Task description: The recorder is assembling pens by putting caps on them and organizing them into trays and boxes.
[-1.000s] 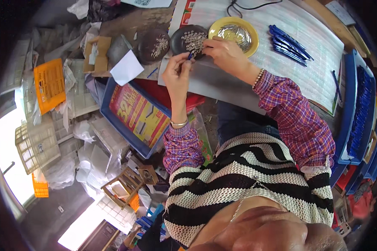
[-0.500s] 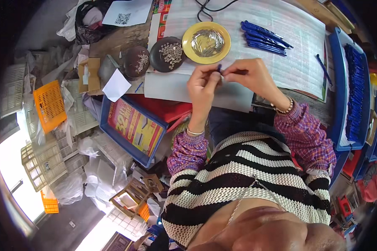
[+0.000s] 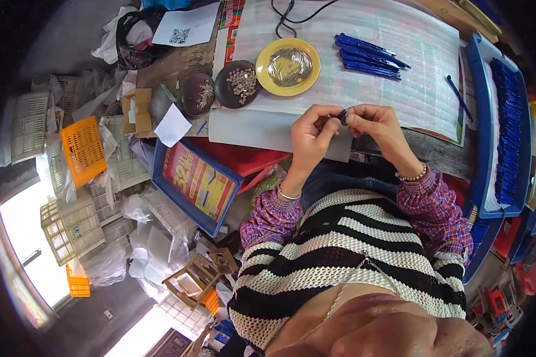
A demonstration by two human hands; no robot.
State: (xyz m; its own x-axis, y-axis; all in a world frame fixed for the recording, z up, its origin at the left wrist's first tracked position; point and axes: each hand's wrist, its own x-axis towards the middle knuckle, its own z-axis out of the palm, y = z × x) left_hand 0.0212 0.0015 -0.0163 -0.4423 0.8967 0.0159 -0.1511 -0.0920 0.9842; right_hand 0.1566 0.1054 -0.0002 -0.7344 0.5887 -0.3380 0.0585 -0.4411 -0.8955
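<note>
My left hand (image 3: 314, 132) and my right hand (image 3: 380, 126) meet over the table's near edge. Both are closed, fingertips pinching a small dark blue piece (image 3: 343, 116) between them; most of it is hidden, so its kind is unclear. Just beyond my left hand is a yellow plate (image 3: 264, 82) of thin silvery pins. Left of that stand a dark bowl (image 3: 221, 99) of small round metal bits and another dark dish (image 3: 187, 95) with tiny metal parts. Farther back from my right hand lies a pile of slim blue strips (image 3: 370, 58), with one lone blue strip (image 3: 458, 98) to the right.
A blue tray (image 3: 480, 77) packed with blue strips stands at the right. At the left are an open cardboard box (image 3: 142, 110), a white paper (image 3: 173, 126) and a blue tray with a printed sheet (image 3: 198, 184). Plastic crates (image 3: 83, 149) are stacked beyond. A black cable (image 3: 289, 24) lies at the back.
Both hands have moved a little right and nearer to me, the dark blue piece still between the fingertips. My right hand has come in closer around it. The whole view has shifted slightly.
</note>
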